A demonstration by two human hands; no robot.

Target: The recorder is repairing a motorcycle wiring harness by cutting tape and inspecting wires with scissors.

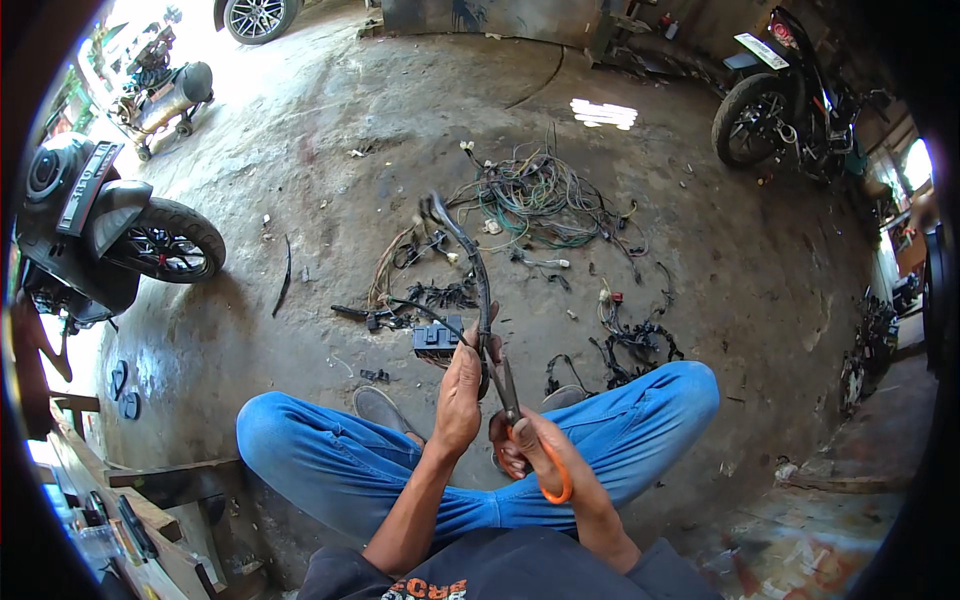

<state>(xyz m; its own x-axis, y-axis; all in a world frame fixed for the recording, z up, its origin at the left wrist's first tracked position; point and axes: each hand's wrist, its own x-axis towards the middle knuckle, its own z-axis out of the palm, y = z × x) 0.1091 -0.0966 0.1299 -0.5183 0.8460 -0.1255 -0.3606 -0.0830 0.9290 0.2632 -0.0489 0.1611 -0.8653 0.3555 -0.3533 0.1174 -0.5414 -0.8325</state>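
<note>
In my left hand (pixel 460 400) is a black sheathed wire bundle (pixel 462 245), held upright and curving over at its top. My right hand (pixel 528 445) grips scissors (pixel 553 478) with orange handles, their metal blades alongside the lower part of the bundle. Just beyond my left hand, a black connector box (pixel 436 338) with wires sits on the concrete. A tangle of coloured wires (pixel 525 195) and several black harness pieces (pixel 630 350) lie spread in front of me.
A scooter (pixel 80 240) stands at left, a motorbike (pixel 765 110) at back right, and a compressor (pixel 165 95) near a car wheel (pixel 255 15) at back left. Sandals (pixel 120 385) lie left. A wooden bench (pixel 150 475) with tools is beside me on the concrete floor (pixel 750 260).
</note>
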